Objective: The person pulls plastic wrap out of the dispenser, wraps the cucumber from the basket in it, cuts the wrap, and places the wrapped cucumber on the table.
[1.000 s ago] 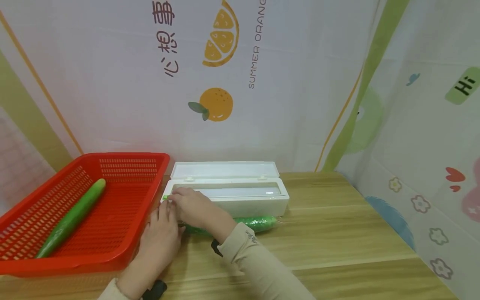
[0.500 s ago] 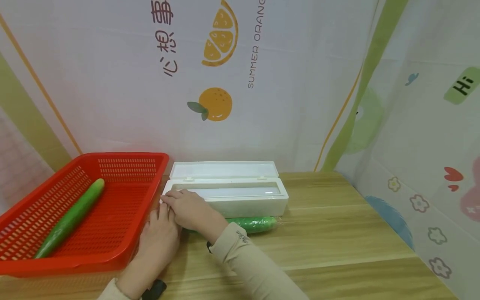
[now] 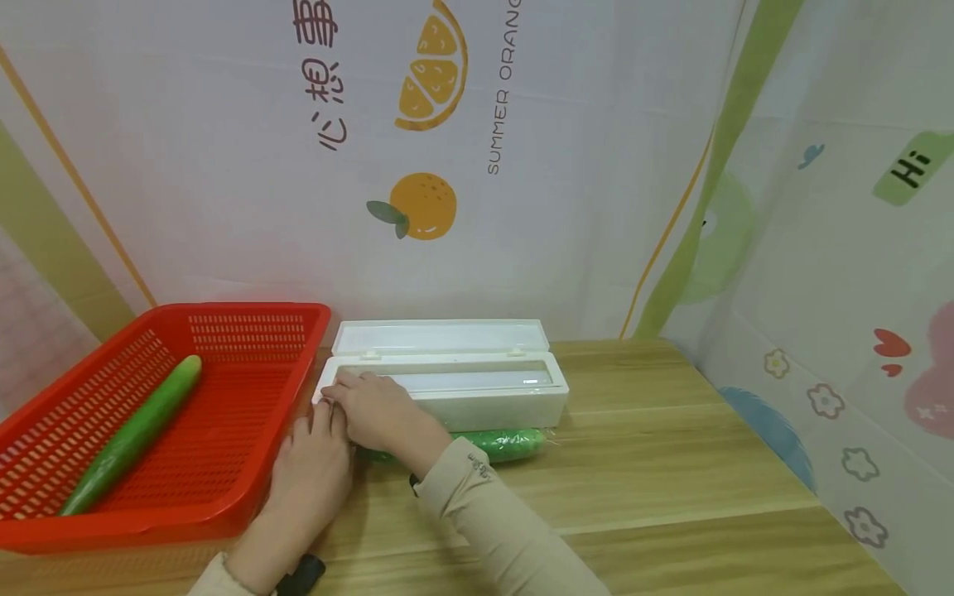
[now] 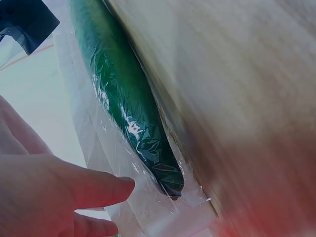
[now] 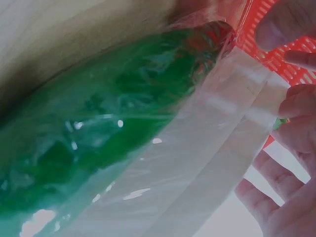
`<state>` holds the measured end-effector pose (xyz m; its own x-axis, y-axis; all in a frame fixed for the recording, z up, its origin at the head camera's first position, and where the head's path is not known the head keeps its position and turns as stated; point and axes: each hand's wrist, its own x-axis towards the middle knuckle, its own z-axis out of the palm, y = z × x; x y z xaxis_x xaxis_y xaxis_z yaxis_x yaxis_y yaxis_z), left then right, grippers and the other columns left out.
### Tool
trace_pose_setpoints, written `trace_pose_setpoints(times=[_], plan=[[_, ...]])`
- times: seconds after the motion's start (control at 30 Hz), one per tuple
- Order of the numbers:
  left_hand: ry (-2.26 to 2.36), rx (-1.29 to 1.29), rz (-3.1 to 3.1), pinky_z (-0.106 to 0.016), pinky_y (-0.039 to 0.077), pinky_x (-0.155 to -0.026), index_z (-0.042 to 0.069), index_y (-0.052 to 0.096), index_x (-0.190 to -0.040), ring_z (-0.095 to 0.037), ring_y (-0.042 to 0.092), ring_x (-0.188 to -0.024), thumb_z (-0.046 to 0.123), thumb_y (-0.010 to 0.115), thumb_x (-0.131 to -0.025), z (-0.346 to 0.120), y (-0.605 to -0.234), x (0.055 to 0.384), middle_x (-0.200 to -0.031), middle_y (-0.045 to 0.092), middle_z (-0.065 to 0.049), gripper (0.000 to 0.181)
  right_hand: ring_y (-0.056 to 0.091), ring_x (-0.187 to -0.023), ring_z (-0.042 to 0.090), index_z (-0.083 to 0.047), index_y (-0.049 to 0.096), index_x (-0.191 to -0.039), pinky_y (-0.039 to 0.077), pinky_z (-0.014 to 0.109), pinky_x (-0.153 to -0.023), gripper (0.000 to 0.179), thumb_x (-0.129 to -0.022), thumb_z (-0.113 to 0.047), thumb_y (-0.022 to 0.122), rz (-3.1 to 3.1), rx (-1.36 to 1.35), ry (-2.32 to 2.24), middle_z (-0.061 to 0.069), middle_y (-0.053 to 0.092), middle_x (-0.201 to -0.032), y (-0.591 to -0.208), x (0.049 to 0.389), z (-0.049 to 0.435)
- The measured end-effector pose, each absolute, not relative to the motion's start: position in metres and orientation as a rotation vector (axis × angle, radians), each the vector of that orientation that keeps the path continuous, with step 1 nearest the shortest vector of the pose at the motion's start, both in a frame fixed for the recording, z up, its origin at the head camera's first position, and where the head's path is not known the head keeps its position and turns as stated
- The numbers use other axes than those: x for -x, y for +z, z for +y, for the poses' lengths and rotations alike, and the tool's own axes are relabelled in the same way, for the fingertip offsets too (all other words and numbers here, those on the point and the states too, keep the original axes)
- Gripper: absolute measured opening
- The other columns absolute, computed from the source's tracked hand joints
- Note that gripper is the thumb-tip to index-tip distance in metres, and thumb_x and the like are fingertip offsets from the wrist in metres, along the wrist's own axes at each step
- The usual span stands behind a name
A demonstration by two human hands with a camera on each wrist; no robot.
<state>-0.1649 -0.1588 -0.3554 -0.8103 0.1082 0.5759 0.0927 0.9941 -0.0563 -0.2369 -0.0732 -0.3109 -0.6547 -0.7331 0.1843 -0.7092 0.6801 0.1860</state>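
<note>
A person's left hand [image 3: 309, 472], thumb and fingers mostly straight, reaches the near-left corner of an open-lidded white box [image 3: 514, 410]. The right hand [image 3: 383, 418] meets it there, fingers beside a small green piece [image 5: 280, 122]; whether it grips anything cannot be told. A film-wrapped cucumber [image 3: 510, 445] lies beneath the right hand, extending to its right. Left of the left hand, a red basket [image 3: 242, 414] holds another cucumber [image 3: 134, 434].

On your wood-grain table [image 3: 633, 463], a red basket [image 3: 149, 532] stands toward the left edge, an open white box [image 3: 492, 411] sits near the back edge, and a film-wrapped cucumber [image 3: 507, 445] lies just in front of it, parallel to that edge.
</note>
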Motion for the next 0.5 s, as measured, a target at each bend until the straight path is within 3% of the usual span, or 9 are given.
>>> trace_pose_setpoints(times=[0.23, 0.5], plan=[[0.061, 0.129, -2.537, -0.045, 0.046, -0.060, -0.013, 0.049, -0.116, -0.037, 0.049, -0.077, 0.007, 0.066, -0.076, -0.1586, -0.3543, 0.1658, -0.105, 0.047, -0.024, 0.048, 0.056, -0.101, 0.006, -0.031, 0.053, -0.130, 0.047, 0.021, -0.089, 0.035, -0.096, -0.030, 0.047, -2.697, -1.131, -0.072, -0.013, 0.054, -0.120, -0.3108, 0.2373, -0.0708], [0.058, 0.099, -2.604, -0.045, 0.046, -0.064, -0.013, 0.048, -0.116, -0.037, 0.048, -0.080, 0.006, 0.065, -0.076, -0.1578, -0.3510, 0.1656, -0.106, 0.046, -0.024, 0.048, 0.055, -0.114, 0.008, -0.030, 0.051, -0.132, 0.045, 0.025, -0.094, 0.036, -0.097, -0.030, 0.043, -2.697, -1.129, -0.072, -0.013, 0.049, -0.135, -0.3102, 0.2358, -0.0672]])
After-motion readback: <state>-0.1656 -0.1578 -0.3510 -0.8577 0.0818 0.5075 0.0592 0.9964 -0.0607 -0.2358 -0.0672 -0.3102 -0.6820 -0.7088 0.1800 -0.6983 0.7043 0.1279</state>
